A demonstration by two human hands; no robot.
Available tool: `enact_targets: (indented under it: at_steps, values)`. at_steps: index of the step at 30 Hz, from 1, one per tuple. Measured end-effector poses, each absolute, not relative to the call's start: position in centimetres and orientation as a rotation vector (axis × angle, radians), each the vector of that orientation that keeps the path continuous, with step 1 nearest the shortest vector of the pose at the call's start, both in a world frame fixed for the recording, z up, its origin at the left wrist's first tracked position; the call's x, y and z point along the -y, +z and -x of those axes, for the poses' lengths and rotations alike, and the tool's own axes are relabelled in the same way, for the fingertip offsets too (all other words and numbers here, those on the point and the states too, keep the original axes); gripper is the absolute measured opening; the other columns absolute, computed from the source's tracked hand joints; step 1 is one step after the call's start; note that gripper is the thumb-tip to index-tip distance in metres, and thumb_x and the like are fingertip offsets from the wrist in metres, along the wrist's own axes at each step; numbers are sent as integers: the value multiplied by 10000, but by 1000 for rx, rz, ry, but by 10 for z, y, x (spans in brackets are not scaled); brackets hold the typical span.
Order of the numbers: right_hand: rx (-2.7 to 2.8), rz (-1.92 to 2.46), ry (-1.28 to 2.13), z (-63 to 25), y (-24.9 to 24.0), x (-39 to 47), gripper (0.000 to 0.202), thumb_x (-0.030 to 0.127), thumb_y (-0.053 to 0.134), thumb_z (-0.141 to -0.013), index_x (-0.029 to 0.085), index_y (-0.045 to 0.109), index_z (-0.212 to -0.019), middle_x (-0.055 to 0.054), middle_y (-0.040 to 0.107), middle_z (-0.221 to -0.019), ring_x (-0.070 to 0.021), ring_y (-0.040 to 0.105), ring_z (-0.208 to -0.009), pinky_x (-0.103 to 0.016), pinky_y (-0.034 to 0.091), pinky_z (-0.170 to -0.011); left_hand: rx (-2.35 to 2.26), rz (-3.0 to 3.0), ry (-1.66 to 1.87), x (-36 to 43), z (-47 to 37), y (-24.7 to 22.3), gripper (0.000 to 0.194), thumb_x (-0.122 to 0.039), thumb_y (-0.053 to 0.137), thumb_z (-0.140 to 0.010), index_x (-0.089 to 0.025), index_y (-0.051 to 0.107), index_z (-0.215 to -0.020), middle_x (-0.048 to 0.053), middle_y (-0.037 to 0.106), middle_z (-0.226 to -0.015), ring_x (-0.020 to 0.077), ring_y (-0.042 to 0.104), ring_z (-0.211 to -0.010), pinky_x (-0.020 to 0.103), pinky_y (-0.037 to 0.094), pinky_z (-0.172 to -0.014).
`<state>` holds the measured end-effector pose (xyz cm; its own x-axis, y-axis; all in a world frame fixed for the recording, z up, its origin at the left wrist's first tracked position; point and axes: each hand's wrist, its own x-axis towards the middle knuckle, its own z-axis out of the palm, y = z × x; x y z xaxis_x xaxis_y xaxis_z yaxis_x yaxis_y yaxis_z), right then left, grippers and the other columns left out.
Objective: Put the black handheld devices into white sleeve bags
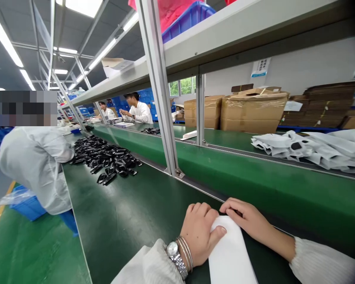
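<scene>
A long, flat white strip [230, 252], folded cloth or paper, lies on the green worktop in front of me, its far end rounded. My left hand [199, 230] is closed over its left edge with the thumb lying across the top; a watch and bangles circle that wrist. At the far right corner of the strip, my right hand [248, 219] has its fingers bent and its thumb and forefinger close together at the edge. The tips of several fingers are hidden.
A heap of black plastic parts [106, 156] covers the bench farther left, beside a person in white [38, 165]. A metal post [161, 98] rises from the bench edge. White fabric pieces [313, 148] lie across the green belt [254, 173]. Cardboard boxes [251, 112] stand behind.
</scene>
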<state>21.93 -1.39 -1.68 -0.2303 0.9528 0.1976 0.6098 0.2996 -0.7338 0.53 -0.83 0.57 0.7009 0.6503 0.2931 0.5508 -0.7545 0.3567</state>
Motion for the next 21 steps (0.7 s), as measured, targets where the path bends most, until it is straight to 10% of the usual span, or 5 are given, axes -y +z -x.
enact_targets:
  at_steps: [21]
  values:
    - [1961, 1361, 696, -222, -41, 10, 281, 438, 429, -911, 292, 662, -853, -28, 678, -872, -217, 673, -850, -272, 538, -742, -1067, -2701, 711, 6, -5, -22, 798, -730, -60, -855, -249, 549, -1042, 49, 547, -919, 217, 488, -817, 377, 388, -715]
